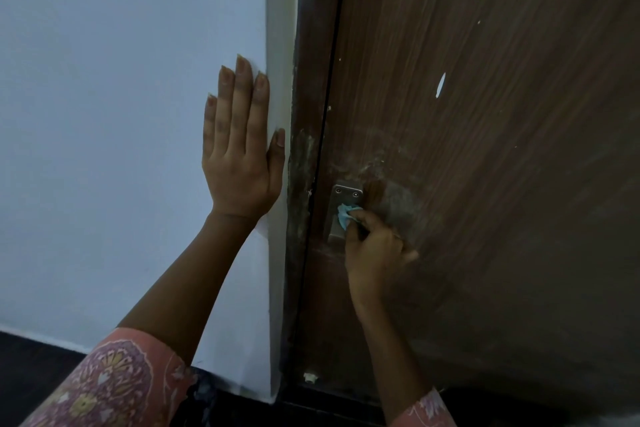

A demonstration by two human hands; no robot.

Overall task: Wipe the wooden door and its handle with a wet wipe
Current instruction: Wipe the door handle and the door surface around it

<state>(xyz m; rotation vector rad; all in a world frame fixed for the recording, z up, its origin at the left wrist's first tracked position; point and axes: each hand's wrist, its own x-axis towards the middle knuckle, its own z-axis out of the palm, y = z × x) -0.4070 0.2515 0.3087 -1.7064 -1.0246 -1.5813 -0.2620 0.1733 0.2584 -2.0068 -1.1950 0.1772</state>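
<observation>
Grip: right hand (pixel 375 250) closed on crumpled blue wet wipe (pixel 346 213), pressed to metal handle plate (pixel 346 199) by wooden door (pixel 485 114) edge, where grime is judged heaviest | left hand (pixel 239 152) spread flat, empty, on wall (pixel 121 80), likely for bracing | writing: none seen

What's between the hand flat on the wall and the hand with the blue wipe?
In the head view, between the left hand and the right hand run the white wall edge, the scuffed brown door frame and the dark gap beside the door.
</observation>
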